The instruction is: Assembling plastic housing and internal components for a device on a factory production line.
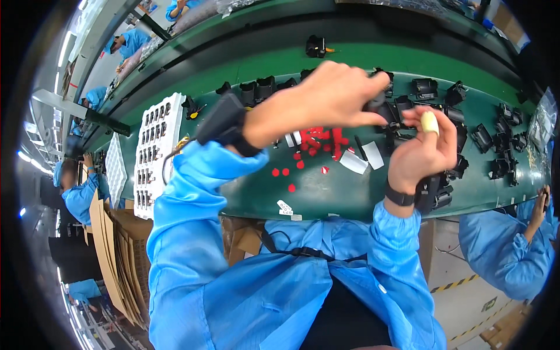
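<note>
My left hand reaches across to the right, thumb and fingers curved about a blurred black plastic part. The part partly merges with dark pieces behind it, so its outline is unclear. Close by on the right, my right hand is raised with its fingers curled together. A pale yellow finger cot covers one of its digits. Whatever those fingers pinch, if anything, is too small to make out. Beneath both hands, black plastic housings lie crowded on the green table.
Red round pieces and white paper slips lie centrally. A white tray with rows of small parts stands left. More black housings and a clear plastic bag lie right. A co-worker's blue sleeve is at lower right.
</note>
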{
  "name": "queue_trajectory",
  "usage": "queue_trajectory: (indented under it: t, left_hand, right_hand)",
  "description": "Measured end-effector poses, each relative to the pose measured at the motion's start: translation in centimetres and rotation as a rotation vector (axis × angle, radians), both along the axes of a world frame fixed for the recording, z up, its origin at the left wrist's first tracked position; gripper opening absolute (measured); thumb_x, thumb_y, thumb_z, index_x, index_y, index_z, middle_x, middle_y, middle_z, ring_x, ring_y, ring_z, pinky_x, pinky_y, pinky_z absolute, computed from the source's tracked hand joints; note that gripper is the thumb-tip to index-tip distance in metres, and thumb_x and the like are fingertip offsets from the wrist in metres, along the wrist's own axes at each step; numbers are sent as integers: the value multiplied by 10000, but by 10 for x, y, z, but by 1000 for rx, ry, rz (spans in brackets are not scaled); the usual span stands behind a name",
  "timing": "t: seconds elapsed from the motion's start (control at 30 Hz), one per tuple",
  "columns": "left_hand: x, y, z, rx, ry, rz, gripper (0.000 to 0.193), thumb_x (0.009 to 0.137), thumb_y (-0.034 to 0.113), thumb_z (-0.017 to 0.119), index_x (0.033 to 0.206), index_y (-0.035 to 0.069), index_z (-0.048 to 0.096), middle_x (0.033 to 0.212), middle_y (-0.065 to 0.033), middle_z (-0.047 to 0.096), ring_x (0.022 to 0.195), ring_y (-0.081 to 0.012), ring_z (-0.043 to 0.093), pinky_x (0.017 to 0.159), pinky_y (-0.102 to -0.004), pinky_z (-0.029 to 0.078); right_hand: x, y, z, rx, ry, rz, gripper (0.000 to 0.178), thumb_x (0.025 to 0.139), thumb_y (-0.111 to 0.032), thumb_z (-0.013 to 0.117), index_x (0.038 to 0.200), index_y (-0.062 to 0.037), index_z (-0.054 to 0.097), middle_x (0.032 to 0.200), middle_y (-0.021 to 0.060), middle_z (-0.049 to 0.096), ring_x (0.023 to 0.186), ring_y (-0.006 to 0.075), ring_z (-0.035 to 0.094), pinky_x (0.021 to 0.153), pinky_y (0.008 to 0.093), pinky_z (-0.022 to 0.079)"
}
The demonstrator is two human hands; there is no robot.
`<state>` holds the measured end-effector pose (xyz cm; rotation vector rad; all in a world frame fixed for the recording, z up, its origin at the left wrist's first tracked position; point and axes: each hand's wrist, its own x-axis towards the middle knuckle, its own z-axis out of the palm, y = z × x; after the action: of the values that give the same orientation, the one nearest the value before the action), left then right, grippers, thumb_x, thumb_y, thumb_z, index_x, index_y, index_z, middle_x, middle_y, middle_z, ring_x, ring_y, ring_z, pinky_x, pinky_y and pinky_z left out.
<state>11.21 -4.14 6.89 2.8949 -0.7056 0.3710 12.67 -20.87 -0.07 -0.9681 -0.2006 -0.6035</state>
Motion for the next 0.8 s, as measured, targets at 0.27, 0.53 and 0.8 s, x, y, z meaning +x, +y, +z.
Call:
queue_trajectory:
  t: [0.27, 0.53, 0.8]
  left_hand:
    - [33, -25, -69, 6, -5, 196, 559, 828, 520, 705, 841, -28, 595, 646, -181, 646, 643, -391, 654, 564, -458, 499]
    - [29, -25, -75, 38, -81, 329, 587, 827, 482, 710, 1050, -47, 588, 853, -226, 672, 826, -392, 672, 671, -465, 525]
    - [24, -20, -79, -7, -54, 323, 545, 793, 432, 742, 993, -59, 613, 857, -226, 671, 846, -393, 665, 707, -465, 534]
  right_hand:
    - [-78, -62, -2, -218, -202, -154, 241, 785, 22, 482, 990, 97, 584, 824, 246, 636, 617, 262, 629, 540, 315, 531]
    - [-97, -82, -17, -322, -73, -74, 254, 752, 81, 492, 981, 98, 598, 835, 232, 637, 679, 272, 637, 605, 314, 556]
    - [-63, -75, -57, -1264, -327, -76, 356, 699, 77, 674, 1052, 41, 649, 1222, 239, 605, 1257, 448, 519, 1001, 491, 469]
